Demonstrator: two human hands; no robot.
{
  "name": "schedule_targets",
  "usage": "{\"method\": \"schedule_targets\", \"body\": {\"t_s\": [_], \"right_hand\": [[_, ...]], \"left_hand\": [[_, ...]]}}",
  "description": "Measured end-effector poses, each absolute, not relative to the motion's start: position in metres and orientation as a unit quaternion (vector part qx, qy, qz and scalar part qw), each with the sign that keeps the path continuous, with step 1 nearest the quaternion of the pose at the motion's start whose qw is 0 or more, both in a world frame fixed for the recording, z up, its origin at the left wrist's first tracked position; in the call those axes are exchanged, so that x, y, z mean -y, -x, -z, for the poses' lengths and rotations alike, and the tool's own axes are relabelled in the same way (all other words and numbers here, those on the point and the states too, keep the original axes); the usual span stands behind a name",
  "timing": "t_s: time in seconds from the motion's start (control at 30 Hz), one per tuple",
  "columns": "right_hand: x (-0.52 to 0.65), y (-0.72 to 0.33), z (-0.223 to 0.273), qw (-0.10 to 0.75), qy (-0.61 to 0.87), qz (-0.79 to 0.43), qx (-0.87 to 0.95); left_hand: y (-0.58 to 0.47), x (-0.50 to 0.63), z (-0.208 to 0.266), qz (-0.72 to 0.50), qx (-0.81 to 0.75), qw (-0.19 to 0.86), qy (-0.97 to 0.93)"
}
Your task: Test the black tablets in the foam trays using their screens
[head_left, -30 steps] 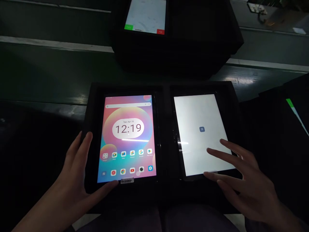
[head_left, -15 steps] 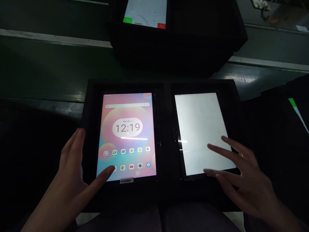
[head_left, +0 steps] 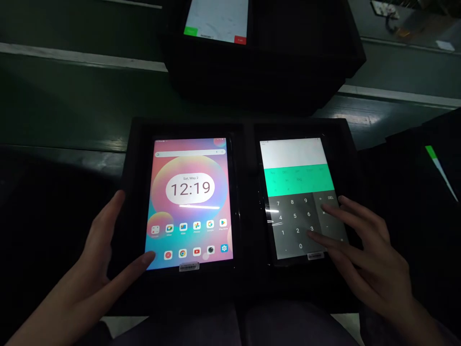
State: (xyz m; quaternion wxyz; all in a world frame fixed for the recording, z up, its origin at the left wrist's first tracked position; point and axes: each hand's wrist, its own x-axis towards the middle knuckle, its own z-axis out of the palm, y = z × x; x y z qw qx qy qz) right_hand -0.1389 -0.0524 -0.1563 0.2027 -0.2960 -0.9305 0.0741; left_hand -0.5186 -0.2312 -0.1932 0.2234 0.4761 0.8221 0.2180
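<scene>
Two lit tablets lie side by side in separate compartments of a black tray (head_left: 245, 283). On the left tablet (head_left: 190, 187) a home screen shows 12:19 and several app icons, with a barcode label at its lower edge. The right tablet (head_left: 293, 211) displays a calculator with a green band, and it too has a barcode label. My left hand (head_left: 95, 259) is open beside the left tablet, its thumb at the screen's lower left corner. My right hand (head_left: 370, 254) is open over the right tablet's lower right, fingers spread above the keypad; whether they touch the glass I cannot tell.
Beyond the tray stands a stack of black trays (head_left: 259, 72), the top one holding another lit tablet (head_left: 218, 19) with green and red corner buttons. Behind is a green bench (head_left: 82, 96). A partly visible screen (head_left: 437, 166) glows on the right, among dark surfaces.
The right tablet's screen has gone from blank white to a calculator. My left thumb has moved left, off the icons. My right hand has shifted slightly.
</scene>
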Motion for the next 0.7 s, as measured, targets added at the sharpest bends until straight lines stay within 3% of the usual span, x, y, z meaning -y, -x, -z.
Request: {"method": "schedule_targets", "body": {"t_s": [0.27, 0.47, 0.7], "right_hand": [[0.054, 0.146, 0.157, 0.179, 0.246, -0.067, 0.950], [0.052, 0.146, 0.154, 0.215, 0.363, -0.067, 0.904], [0.049, 0.148, 0.158, 0.243, 0.370, -0.065, 0.895]], "left_hand": [[0.531, 0.236, 0.199, -0.231, -0.799, 0.243, -0.498], [0.531, 0.237, 0.197, -0.225, -0.814, 0.252, -0.473], [0.530, 0.236, 0.201, -0.254, -0.803, 0.266, -0.469]]}}
